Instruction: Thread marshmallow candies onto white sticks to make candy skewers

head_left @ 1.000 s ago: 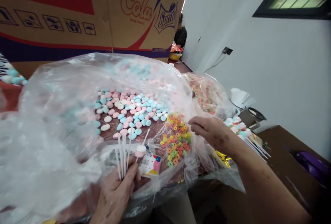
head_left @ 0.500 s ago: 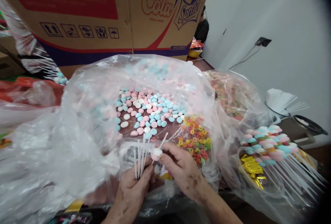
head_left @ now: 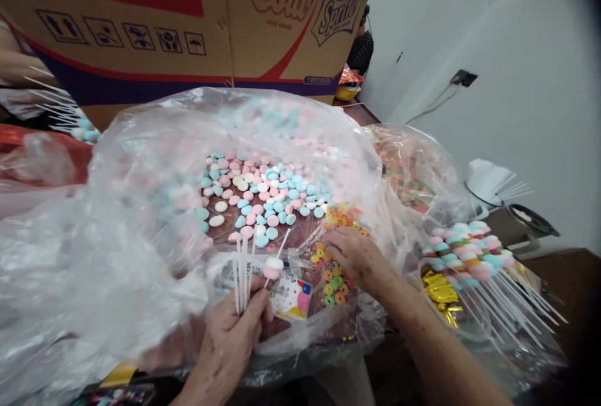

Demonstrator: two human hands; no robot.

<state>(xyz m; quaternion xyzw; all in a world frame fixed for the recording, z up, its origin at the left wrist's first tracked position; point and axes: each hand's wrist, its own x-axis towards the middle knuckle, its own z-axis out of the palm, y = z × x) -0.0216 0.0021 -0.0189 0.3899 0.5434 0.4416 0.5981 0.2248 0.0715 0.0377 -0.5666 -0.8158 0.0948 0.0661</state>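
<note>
My left hand (head_left: 235, 337) is closed round a small bundle of white sticks (head_left: 241, 271); one stick carries a pink and white marshmallow candy (head_left: 273, 266). My right hand (head_left: 354, 256) rests palm down on a heap of coloured ring candies (head_left: 334, 281), fingers curled into the pile; what they hold is hidden. Pink, blue and white marshmallow candies (head_left: 256, 196) lie spread inside a big open clear plastic bag (head_left: 141, 218) just beyond both hands.
A large cardboard box (head_left: 188, 18) stands behind the bag. At the right lie finished candy skewers (head_left: 469, 256) on white sticks, gold wrappers (head_left: 439, 290), another bag of ring candies (head_left: 408, 174) and a cup of sticks (head_left: 488, 184). A person sits far back.
My right hand has left the candy on the stick and moved right onto the ring candies. The left hand keeps its sticks in nearly the same place.
</note>
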